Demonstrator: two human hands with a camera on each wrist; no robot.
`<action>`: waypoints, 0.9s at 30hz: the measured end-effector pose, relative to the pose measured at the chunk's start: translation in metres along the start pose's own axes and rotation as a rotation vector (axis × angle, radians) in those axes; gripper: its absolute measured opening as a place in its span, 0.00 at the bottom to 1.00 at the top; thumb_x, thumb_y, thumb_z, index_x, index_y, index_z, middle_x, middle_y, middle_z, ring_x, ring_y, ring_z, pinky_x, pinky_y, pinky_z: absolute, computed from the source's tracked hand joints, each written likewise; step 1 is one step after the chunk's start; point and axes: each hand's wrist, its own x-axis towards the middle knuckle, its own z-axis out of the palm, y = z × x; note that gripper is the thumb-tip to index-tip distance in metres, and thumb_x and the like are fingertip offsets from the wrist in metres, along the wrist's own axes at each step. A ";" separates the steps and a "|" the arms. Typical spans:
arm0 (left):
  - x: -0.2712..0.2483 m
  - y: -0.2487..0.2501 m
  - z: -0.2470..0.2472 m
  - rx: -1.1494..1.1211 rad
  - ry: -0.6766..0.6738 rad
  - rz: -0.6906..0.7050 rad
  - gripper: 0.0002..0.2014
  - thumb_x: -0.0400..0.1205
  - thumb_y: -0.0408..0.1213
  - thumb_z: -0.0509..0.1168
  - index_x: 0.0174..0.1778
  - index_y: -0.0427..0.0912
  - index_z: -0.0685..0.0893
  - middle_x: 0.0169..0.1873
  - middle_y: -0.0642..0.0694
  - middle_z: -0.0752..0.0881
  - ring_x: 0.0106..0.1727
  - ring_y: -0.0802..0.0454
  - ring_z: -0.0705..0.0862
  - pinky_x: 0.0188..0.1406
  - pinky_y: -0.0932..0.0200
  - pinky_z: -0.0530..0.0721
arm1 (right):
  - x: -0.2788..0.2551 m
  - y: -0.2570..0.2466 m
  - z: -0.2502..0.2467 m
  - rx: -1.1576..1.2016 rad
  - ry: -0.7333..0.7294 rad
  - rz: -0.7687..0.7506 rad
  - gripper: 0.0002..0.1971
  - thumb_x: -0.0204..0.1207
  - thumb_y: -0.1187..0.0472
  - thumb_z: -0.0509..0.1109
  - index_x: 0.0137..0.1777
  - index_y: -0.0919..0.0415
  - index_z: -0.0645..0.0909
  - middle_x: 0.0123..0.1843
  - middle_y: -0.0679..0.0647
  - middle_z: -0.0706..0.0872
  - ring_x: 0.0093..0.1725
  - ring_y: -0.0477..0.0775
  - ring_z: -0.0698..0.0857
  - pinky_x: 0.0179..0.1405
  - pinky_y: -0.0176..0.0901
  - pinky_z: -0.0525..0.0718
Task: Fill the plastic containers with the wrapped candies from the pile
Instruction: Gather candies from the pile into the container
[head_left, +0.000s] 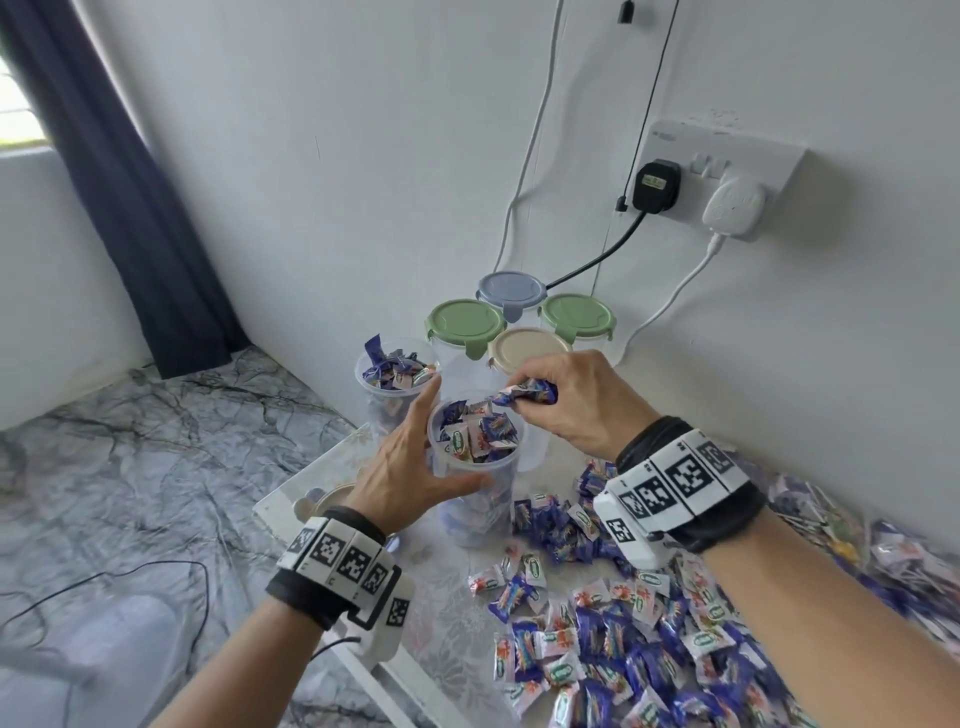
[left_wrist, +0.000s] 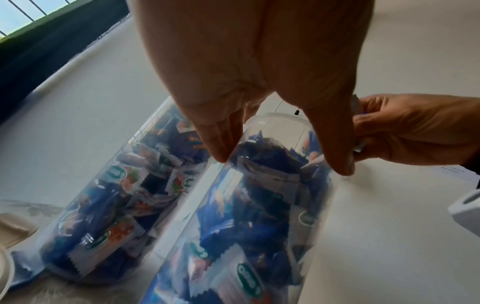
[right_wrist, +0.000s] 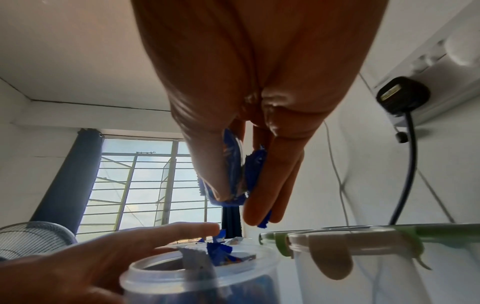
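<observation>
While left hand (head_left: 410, 467) steadies open container (head_left: 475, 486), right hand (head_left: 576, 400) grips blue candies (head_left: 524, 397).

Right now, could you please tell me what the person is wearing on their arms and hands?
Both hands are bare, with no gloves, and the forearms show no sleeves. The left wrist band is black and carries white blocks printed with black square markers; a thin black cable trails from it. The right wrist band is the same: black strap, white blocks, black square markers.
</observation>
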 end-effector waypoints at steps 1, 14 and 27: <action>0.000 -0.001 0.001 -0.009 0.005 -0.004 0.62 0.64 0.62 0.79 0.86 0.53 0.48 0.82 0.47 0.66 0.80 0.52 0.70 0.80 0.43 0.69 | 0.004 -0.004 0.004 -0.002 -0.006 -0.016 0.05 0.74 0.64 0.75 0.47 0.60 0.90 0.39 0.53 0.91 0.37 0.48 0.85 0.40 0.35 0.81; 0.000 -0.004 0.002 -0.073 0.033 0.041 0.61 0.67 0.49 0.83 0.87 0.46 0.48 0.68 0.65 0.70 0.67 0.75 0.69 0.68 0.82 0.63 | 0.022 -0.009 0.048 -0.064 -0.124 -0.033 0.10 0.72 0.56 0.71 0.53 0.50 0.88 0.44 0.46 0.91 0.42 0.46 0.87 0.46 0.53 0.87; 0.002 -0.006 0.002 -0.088 0.019 0.038 0.62 0.67 0.51 0.83 0.87 0.48 0.46 0.69 0.63 0.74 0.68 0.72 0.73 0.64 0.83 0.63 | 0.013 -0.011 0.044 -0.079 -0.045 -0.105 0.16 0.80 0.51 0.60 0.56 0.55 0.87 0.45 0.53 0.91 0.42 0.51 0.87 0.44 0.51 0.87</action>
